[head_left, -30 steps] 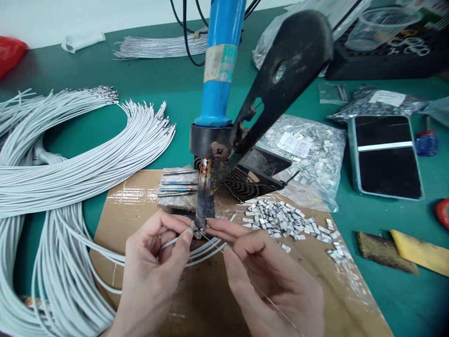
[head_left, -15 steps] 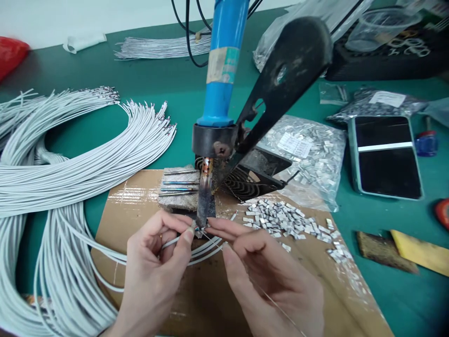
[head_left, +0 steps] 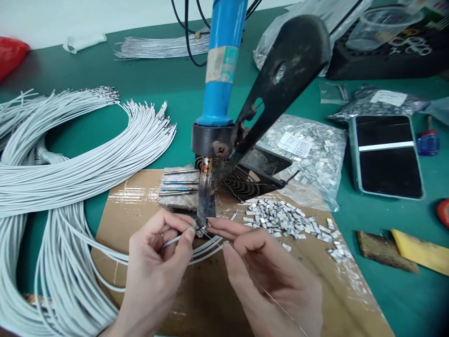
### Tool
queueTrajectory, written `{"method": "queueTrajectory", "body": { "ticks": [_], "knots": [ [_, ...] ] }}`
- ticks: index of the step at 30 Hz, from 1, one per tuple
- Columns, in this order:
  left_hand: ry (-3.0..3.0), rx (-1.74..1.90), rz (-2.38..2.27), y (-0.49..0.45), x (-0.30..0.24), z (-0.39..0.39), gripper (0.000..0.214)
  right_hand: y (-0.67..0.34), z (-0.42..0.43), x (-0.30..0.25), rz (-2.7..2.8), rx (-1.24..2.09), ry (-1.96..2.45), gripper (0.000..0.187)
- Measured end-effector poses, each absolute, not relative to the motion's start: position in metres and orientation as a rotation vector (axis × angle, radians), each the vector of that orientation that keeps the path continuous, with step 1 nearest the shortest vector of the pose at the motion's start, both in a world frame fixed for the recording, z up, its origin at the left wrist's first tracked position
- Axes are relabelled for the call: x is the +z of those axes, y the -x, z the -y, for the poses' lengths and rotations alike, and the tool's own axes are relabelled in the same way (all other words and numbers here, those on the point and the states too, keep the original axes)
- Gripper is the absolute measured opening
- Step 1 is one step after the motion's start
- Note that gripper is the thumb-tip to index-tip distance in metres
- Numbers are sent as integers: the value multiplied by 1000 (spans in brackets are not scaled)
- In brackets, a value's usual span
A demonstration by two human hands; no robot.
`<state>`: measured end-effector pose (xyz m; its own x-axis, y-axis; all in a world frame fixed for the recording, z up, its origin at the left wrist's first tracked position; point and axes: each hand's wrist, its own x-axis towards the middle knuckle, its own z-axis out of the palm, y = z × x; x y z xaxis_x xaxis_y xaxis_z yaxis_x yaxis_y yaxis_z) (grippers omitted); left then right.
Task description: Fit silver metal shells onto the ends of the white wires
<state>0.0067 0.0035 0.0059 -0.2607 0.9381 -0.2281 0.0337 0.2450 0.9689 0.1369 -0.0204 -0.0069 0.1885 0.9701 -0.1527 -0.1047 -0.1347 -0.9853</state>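
Observation:
A blue-handled soldering iron [head_left: 220, 70] hangs tip-down in a black stand [head_left: 280, 75] over a brown cardboard sheet [head_left: 210, 299]. My left hand [head_left: 157, 267] pinches the end of a white cable [head_left: 175, 241] and holds it right under the iron's tip [head_left: 202, 206]. My right hand [head_left: 266, 276] pinches a thin solder wire [head_left: 277, 304] and brings its end to the same spot. Both hands' fingertips almost meet below the tip.
Bundles of white cables [head_left: 70, 159] fill the left of the green table. A heap of small metal parts [head_left: 284, 220] lies on the cardboard, with a bag of them [head_left: 308, 154] behind. A phone [head_left: 386, 154] lies at right, a yellow sponge [head_left: 421, 252] nearer.
Hardly anything differs; both hands stay pinched under the iron's tip, with only a slight shift of the view.

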Motion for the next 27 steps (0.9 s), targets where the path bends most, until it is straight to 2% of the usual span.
{"method": "queueTrajectory", "body": {
  "ticks": [27],
  "knots": [
    [-966,1170,-1534,-5,6,-1,16,-138,21,-12,933,1164,1333,21]
  ]
}}
